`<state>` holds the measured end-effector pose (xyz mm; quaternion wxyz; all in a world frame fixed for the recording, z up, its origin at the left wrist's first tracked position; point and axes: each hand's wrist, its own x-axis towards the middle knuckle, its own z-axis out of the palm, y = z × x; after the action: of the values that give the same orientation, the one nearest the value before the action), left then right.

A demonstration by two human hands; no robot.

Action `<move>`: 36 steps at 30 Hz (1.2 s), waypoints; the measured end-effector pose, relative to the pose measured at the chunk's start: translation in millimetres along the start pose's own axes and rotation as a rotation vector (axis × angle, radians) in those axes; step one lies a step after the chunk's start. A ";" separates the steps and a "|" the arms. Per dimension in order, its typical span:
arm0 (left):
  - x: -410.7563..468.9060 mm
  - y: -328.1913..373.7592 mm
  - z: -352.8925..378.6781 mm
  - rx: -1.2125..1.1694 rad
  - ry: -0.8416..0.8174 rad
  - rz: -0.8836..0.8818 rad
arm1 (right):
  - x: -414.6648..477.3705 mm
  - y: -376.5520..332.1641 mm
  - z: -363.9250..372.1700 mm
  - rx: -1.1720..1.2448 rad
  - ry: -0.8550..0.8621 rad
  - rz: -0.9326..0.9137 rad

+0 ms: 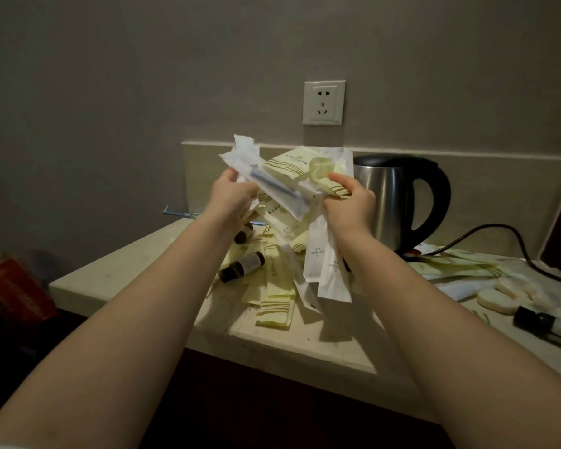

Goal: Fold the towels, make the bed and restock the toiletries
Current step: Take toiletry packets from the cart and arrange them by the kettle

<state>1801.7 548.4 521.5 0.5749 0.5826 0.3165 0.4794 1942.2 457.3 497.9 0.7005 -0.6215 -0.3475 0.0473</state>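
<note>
Both my hands hold up a bunch of toiletry packets (289,176) above the stone counter (136,267). My left hand (230,196) grips the left end, where a clear sachet shows a dark razor inside. My right hand (350,202) grips the right side; white dental kit sachets (324,264) hang down from it. More pale yellow striped packets (276,306) lie on the counter below, with small dark bottles (243,265) among them.
A steel kettle (399,202) with a black handle stands right of my hands, its cord running right. A wall socket (324,103) is above. Round soaps (496,301), more packets and a dark tube (548,327) lie at right. An orange bag (17,290) sits low at left.
</note>
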 end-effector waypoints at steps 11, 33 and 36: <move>3.6 -9.7 27.1 -0.030 0.045 -0.015 | 8.1 -11.4 -2.8 0.042 0.028 -0.047; -31.3 -63.5 57.2 -0.683 -0.271 -0.190 | -29.5 38.2 12.2 0.095 -0.056 -0.043; -36.9 -53.5 54.0 -0.683 -0.281 -0.138 | -33.1 25.8 13.7 0.096 -0.065 -0.040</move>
<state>1848.7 502.1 468.8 0.8050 0.3944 0.0949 0.4329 1919.2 458.0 460.3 0.7186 -0.5785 -0.3797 0.0701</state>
